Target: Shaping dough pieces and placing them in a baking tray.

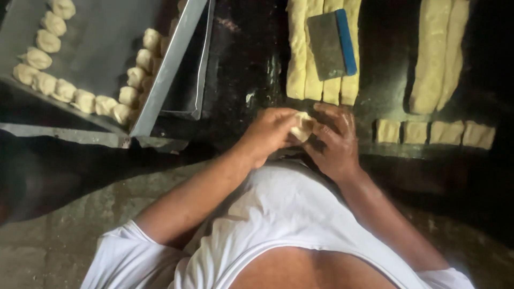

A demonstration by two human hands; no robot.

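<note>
My left hand and my right hand meet over the near edge of a dark worktop. Both close on a small pale dough piece held between the fingers. Just beyond the hands lie long strips of dough side by side, and a flat metal scraper with a blue handle rests on top of them.
A grey metal tray at the left holds several shaped dough pieces along its edges. Two more long dough strips lie at the right, with several cut dough squares in a row below them.
</note>
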